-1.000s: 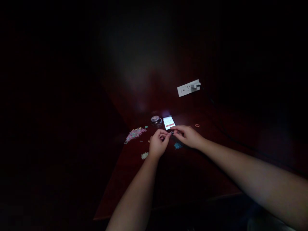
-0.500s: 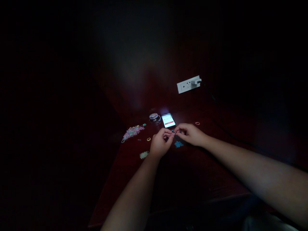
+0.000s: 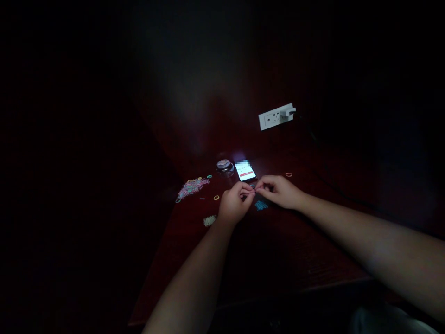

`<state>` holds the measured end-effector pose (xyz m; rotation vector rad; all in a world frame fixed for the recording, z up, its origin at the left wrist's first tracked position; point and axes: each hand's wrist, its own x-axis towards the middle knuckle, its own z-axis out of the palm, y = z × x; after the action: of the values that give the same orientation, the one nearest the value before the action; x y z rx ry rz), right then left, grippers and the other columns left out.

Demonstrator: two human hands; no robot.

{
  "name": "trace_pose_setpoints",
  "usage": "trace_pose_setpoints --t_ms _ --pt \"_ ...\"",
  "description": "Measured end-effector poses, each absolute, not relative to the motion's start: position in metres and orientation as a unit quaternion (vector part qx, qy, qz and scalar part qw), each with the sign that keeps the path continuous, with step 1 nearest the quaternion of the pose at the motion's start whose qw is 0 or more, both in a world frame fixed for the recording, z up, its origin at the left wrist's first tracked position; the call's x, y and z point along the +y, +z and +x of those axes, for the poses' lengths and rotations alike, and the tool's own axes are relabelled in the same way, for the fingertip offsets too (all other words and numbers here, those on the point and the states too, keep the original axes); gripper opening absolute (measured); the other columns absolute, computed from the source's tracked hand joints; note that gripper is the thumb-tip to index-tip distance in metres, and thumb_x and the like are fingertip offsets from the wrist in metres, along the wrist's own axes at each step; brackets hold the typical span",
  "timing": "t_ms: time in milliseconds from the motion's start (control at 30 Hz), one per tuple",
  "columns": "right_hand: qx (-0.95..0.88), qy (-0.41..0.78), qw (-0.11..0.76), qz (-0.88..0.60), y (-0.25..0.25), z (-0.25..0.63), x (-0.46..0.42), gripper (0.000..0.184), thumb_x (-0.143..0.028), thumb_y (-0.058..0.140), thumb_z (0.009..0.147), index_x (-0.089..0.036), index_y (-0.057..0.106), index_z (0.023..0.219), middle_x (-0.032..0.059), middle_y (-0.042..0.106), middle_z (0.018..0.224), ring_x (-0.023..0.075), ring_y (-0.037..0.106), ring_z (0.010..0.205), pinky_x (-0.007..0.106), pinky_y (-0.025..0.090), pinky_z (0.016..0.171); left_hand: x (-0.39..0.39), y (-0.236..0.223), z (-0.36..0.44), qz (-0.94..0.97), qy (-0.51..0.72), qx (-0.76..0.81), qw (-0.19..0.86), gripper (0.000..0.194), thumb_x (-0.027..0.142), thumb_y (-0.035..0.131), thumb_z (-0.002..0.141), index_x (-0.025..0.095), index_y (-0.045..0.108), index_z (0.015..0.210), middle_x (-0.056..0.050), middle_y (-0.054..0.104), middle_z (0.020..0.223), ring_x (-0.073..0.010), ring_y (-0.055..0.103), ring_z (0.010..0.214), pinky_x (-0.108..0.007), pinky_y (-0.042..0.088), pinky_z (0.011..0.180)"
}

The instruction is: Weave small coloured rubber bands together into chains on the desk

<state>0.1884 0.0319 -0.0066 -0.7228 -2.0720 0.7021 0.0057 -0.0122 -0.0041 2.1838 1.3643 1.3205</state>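
My left hand (image 3: 235, 204) and my right hand (image 3: 283, 191) meet fingertip to fingertip over the dark red table (image 3: 278, 250). Both are closed in a pinch, and whatever lies between the fingertips is too small and dim to name. Just below the fingers is a small pile of blue elastic bands (image 3: 261, 205). Pale yellowish bands (image 3: 209, 221) lie in a cluster left of my left wrist, and one yellow band (image 3: 216, 198) rests beside that hand. Just behind the fingertips a pale ring-shaped band (image 3: 252, 186) shows in part.
A larger heap of mixed pink, purple and green bands (image 3: 193, 188) lies near the left table edge. Behind my hands are a round lidded jar (image 3: 225, 166) and a lit phone (image 3: 246, 173). One orange-pink band (image 3: 289, 175) lies right. A wall socket (image 3: 276, 117) holds a plug with a dark cable.
The view has shifted slightly, so the socket appears higher and farther right. My hands stay together in a pinch; the small greyish bit glimpsed between the fingertips is harder to see now.
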Motion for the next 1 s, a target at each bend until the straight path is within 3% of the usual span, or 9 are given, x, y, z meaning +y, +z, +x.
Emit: trace_pose_setpoints --t_ms 500,767,933,1000 --pt "-0.806 0.295 0.419 -0.295 -0.0041 0.1870 0.0297 0.020 -0.034 0.056 0.083 -0.016 0.064 0.079 0.0008 0.057 0.064 0.0120 0.048 0.056 0.024 0.038 0.052 -0.0127 -0.0041 0.0057 0.752 0.473 0.448 0.101 0.022 0.020 0.068 0.076 0.022 0.059 0.096 -0.002 0.072 0.091 -0.0139 0.068 0.084 -0.026 0.053 0.075" --pt "-0.804 0.301 0.429 -0.281 -0.0055 0.1887 0.0313 0.018 -0.032 0.054 0.085 -0.016 0.063 0.083 0.0037 0.060 0.073 0.0132 0.051 0.061 0.024 0.040 0.054 -0.0118 -0.0045 0.0038 0.746 0.465 0.466 0.097 0.021 0.019 0.065 0.078 0.022 0.059 0.098 -0.001 0.072 0.084 -0.0142 0.069 0.079 -0.027 0.052 0.072" --pt "-0.792 0.339 0.429 -0.273 -0.0046 0.1889 0.0294 0.023 -0.032 0.059 0.082 -0.017 0.059 0.099 0.0003 0.056 0.072 0.0109 0.048 0.057 0.022 0.037 0.049 -0.0114 -0.0043 0.0043 0.741 0.469 0.468 0.106 0.019 0.020 0.065 0.078 0.022 0.059 0.097 -0.002 0.072 0.084 -0.0150 0.069 0.079 -0.027 0.052 0.071" --pt "-0.800 0.348 0.410 -0.265 -0.0054 0.1875 0.0284 0.021 -0.032 0.058 0.082 -0.016 0.060 0.096 -0.0004 0.055 0.069 0.0108 0.048 0.056 0.022 0.037 0.050 -0.0117 -0.0035 0.0047 0.741 0.470 0.466 0.111 0.019 0.020 0.065 0.078 0.022 0.060 0.096 -0.002 0.072 0.084 -0.0152 0.069 0.079 -0.027 0.052 0.071"
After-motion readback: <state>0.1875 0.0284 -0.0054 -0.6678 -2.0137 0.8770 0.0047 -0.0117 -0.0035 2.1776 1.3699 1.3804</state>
